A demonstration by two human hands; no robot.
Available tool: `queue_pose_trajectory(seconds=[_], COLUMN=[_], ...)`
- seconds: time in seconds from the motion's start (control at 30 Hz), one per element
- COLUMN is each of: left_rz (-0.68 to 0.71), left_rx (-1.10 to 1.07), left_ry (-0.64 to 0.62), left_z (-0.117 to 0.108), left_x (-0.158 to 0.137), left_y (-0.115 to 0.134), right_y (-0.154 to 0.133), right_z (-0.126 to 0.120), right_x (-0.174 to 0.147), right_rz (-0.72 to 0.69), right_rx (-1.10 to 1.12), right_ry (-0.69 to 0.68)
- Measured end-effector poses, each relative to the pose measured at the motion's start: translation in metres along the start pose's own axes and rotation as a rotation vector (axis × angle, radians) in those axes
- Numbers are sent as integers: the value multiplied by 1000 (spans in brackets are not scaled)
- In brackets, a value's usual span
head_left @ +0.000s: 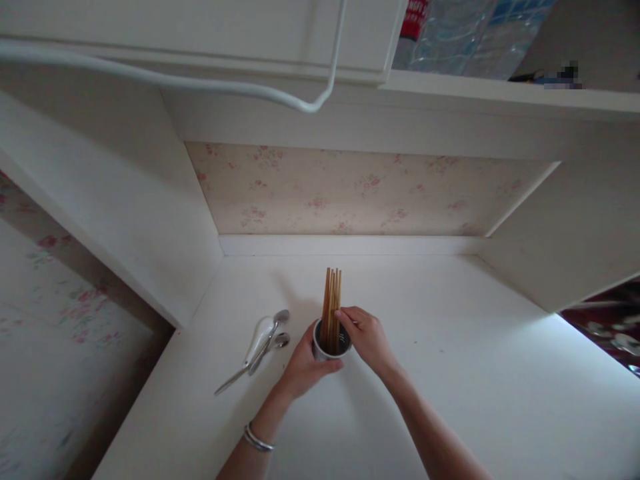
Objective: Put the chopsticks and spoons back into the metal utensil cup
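Note:
My left hand is wrapped around a light-coloured cup with a dark inside, its thumb across the near side. Several wooden chopsticks stand upright in the cup, their ends rising well above the rim. At the cup's right side, my right hand pinches the chopsticks just above the rim with thumb and fingertips. To the left of the cup, a white spoon lies on the white surface together with two metal spoons, partly overlapping.
The white counter sits in a recess with side panels and flowered wallpaper behind. Overhead are a cabinet door, a white cable hanging low across it, and a shelf with plastic-wrapped bottles.

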State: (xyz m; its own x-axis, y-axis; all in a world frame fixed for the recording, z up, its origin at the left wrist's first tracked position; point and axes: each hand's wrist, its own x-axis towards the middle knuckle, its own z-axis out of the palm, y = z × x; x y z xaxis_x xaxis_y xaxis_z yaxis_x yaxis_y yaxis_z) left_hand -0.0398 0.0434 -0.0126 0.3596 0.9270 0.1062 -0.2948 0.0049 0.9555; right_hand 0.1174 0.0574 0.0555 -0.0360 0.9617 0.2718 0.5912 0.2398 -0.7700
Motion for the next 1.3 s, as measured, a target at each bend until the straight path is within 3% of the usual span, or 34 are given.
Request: queue_pose_trajectory(seconds=[0.13, 0.27, 0.43, 0.63, 0.8, 1.03, 1.17, 1.3], left_rz=[3, -4, -21, 65, 106, -65, -190, -278], left_rx=[2, 5, 124, 317, 771, 1479, 1806, 1875], left_ry=[-6, -13, 15, 58, 69, 235, 288, 265], left_z=[1, 3, 4, 10, -10, -51, -60, -63], left_x=[0, -1, -2, -6, -24, -26, -22, -18], left_y=[0, 7, 14, 9, 20, 66, 63, 51], right_y=[7, 21, 35, 42, 51, 60, 60, 58], right_z=[0, 5, 21, 38, 42, 46, 44, 41], right_x=[-4, -24, -51, -56, -59, -59, -60, -60], right_rz=[80, 187, 115, 66, 55, 63, 37, 29], right_rx=[87, 365, 582, 534, 451, 411, 380, 345], right_ry=[3, -81, -209, -90, -59, -64, -55, -54])
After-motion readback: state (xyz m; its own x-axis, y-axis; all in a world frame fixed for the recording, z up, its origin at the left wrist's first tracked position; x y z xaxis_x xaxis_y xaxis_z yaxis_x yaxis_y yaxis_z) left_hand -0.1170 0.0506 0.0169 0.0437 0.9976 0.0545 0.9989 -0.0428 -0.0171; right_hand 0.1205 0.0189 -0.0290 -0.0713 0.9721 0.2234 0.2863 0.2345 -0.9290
